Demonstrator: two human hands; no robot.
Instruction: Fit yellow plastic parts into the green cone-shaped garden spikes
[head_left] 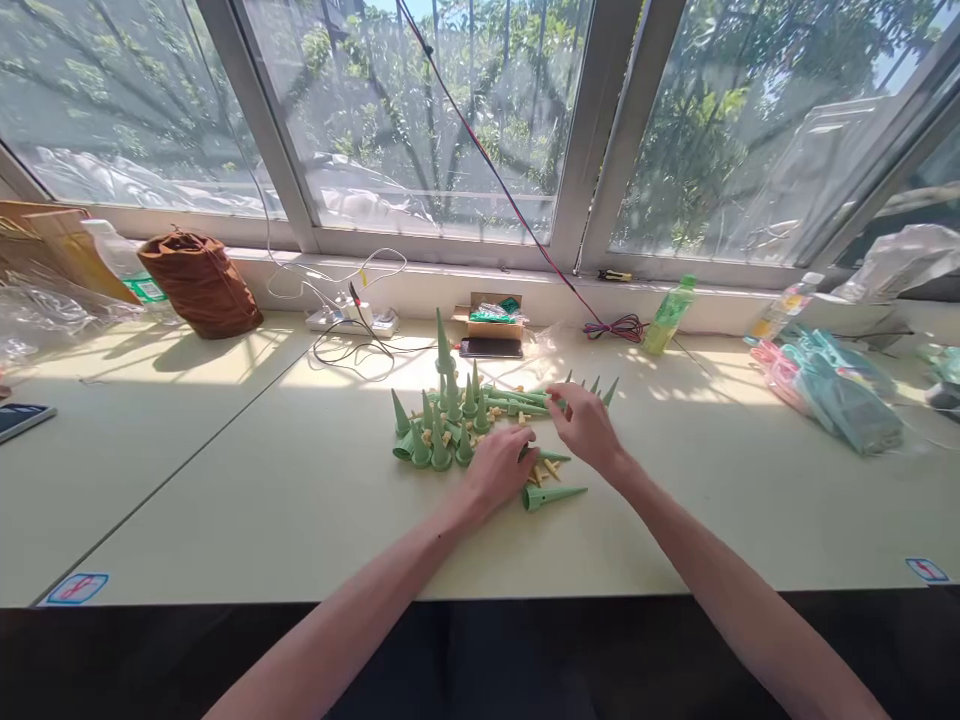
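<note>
A heap of green cone-shaped spikes (450, 420) lies in the middle of the pale table (300, 500), some upright, some on their sides, with small tan pieces (547, 470) scattered among them. My left hand (499, 465) rests on the near right side of the heap, fingers curled over the pieces; what it holds is hidden. My right hand (585, 420) reaches into the lying cones at the heap's right, fingers pinched on one green cone. One loose green cone (551, 494) lies on its side just in front of my hands.
A brown bag (199, 285) and clear bottle (124, 262) stand at the left; a power strip with cables (349, 318), a small cardboard box (495, 318) and a phone (491, 347) lie by the window. A green bottle (670, 315) and plastic-wrapped packs (832, 385) are on the right.
</note>
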